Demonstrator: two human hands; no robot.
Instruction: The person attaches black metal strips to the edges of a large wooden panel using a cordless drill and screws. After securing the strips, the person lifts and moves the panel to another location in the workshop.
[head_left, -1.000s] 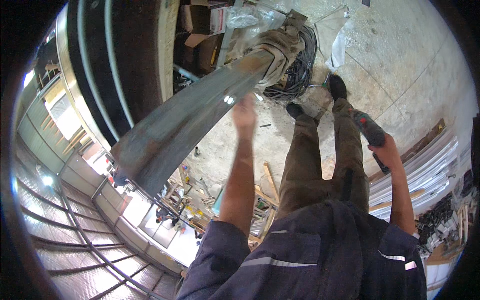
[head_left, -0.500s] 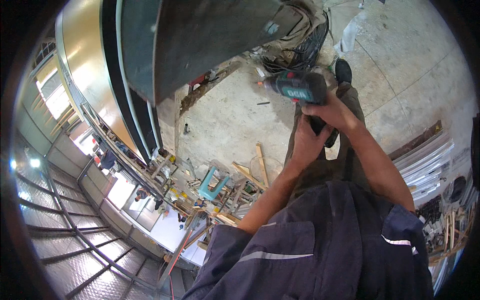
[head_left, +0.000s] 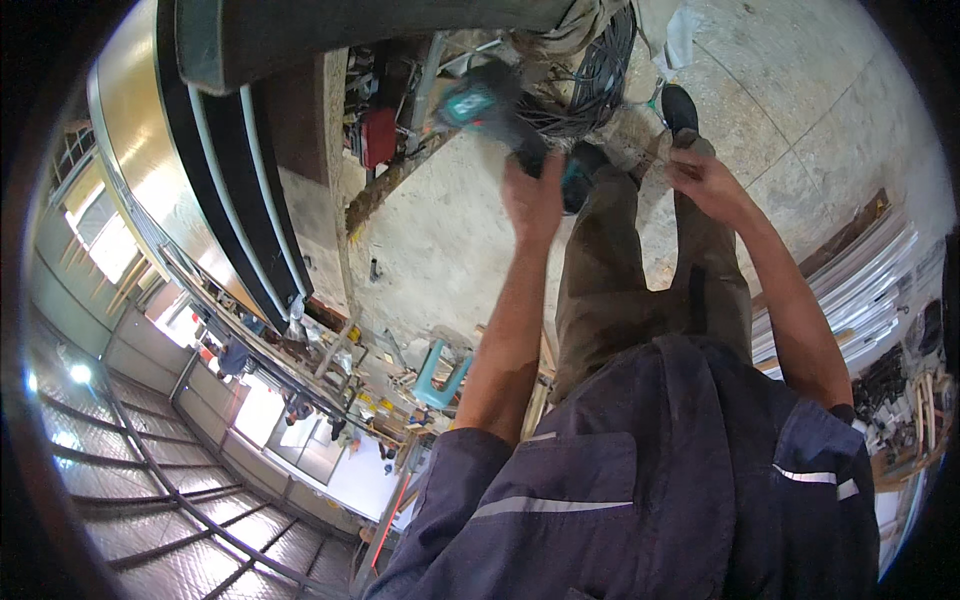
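Note:
A green-and-black cordless drill (head_left: pixel 485 105), blurred by motion, is out ahead of me on the left. My left hand (head_left: pixel 535 200) is wrapped round the lower part of its handle, the battery end showing by my wrist. Off to the right, apart from the drill, my right hand (head_left: pixel 705 185) hangs over my right trouser leg with its fingers curled together. Whether anything small is between those fingers I cannot make out. A coil of black cable (head_left: pixel 598 95) lies on the floor just beyond the drill.
A dark panel (head_left: pixel 380 35) juts across the top. Below it, a red case (head_left: pixel 378 138) stands near a wooden edge. A turquoise stool (head_left: pixel 440 378) and wood scraps lie at left. Long pale strips (head_left: pixel 850 300) are stacked at right. Other people (head_left: pixel 298 408) are far off at left.
Both hands were together on the drill. Now my left hand alone carries it, swung left and farther out. My right hand has let go and moved right. The view has shifted somewhat.

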